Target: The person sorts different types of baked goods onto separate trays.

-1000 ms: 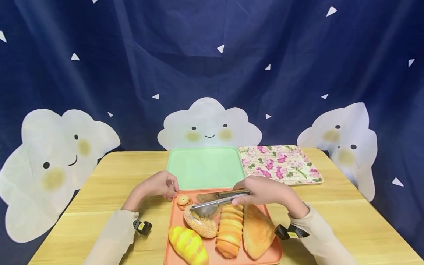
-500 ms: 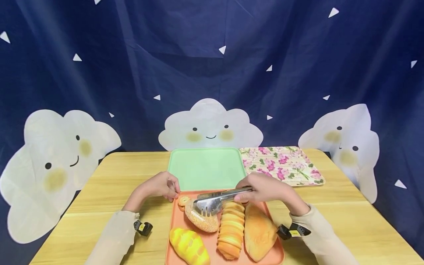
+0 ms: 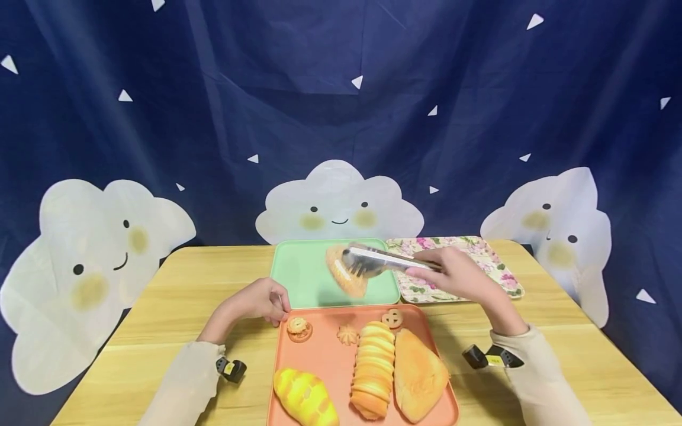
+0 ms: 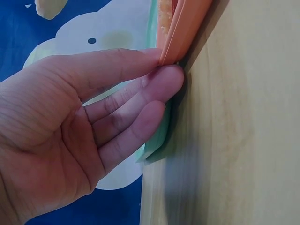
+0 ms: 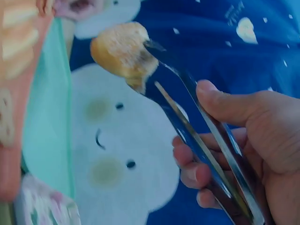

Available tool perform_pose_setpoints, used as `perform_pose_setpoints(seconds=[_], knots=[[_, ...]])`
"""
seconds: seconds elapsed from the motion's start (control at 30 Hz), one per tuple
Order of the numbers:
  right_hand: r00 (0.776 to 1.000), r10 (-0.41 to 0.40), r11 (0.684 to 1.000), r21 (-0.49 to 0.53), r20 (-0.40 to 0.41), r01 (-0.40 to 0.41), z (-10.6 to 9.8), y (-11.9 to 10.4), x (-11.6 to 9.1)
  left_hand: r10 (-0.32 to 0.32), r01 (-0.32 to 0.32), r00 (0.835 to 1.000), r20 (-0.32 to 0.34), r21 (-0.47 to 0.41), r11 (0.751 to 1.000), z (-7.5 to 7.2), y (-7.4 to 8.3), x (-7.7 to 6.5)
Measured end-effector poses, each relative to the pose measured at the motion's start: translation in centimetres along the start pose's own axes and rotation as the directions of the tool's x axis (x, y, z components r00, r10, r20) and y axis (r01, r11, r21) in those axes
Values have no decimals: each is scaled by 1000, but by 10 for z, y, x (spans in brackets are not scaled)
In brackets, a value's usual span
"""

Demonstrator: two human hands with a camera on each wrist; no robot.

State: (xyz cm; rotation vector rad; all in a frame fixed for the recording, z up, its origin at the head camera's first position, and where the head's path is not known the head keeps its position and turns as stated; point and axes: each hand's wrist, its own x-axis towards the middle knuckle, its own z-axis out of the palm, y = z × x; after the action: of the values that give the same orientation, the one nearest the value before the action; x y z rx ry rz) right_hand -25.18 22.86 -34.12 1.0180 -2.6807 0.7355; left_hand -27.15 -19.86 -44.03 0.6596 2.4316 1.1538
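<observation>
My right hand (image 3: 453, 272) grips metal tongs (image 3: 394, 258), their tips closed on an oval, crumb-coated bread roll (image 3: 343, 275). In the head view the roll overlaps the green tray (image 3: 295, 272); the right wrist view shows the roll (image 5: 119, 49) raised against the backdrop. My left hand (image 3: 261, 302) pinches the far left corner of the orange tray (image 3: 309, 364). In the left wrist view the thumb (image 4: 126, 65) lies on the tray's rim, with fingers under it. On the orange tray are a yellow bread (image 3: 306, 396), a ridged roll (image 3: 372, 373) and a triangular bread (image 3: 418, 376).
Small pastries also lie on the orange tray: a round layered one (image 3: 299, 329), a flower-shaped one (image 3: 348, 335) and a ring-shaped cookie (image 3: 392, 318). A floral tray (image 3: 479, 266) adjoins the green one. Behind the wooden table (image 3: 213, 266) hangs a blue cloud-print curtain (image 3: 341, 118).
The tongs have lifted the crumb-coated roll off the orange tray and carried it away from me over the green tray, uncovering small pastries. My left hand stays at the corner.
</observation>
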Motion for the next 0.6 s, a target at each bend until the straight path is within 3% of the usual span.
perform_pose_setpoints(seconds=[0.13,0.27,0.6], knots=[[990,103,994,-26,-98,-106,-14,19,-5,3,-3,1000,-1,-1,1000,1,1,0],[966,212,973,-58,-151,-223,-26,38,-12,4,-4,1000,-4,-4,1000,1,2,-1],[934,325,935,-99,-149,-341,-29,79,-19,10,-10,1000,-1,-2,1000,2,-2,1]])
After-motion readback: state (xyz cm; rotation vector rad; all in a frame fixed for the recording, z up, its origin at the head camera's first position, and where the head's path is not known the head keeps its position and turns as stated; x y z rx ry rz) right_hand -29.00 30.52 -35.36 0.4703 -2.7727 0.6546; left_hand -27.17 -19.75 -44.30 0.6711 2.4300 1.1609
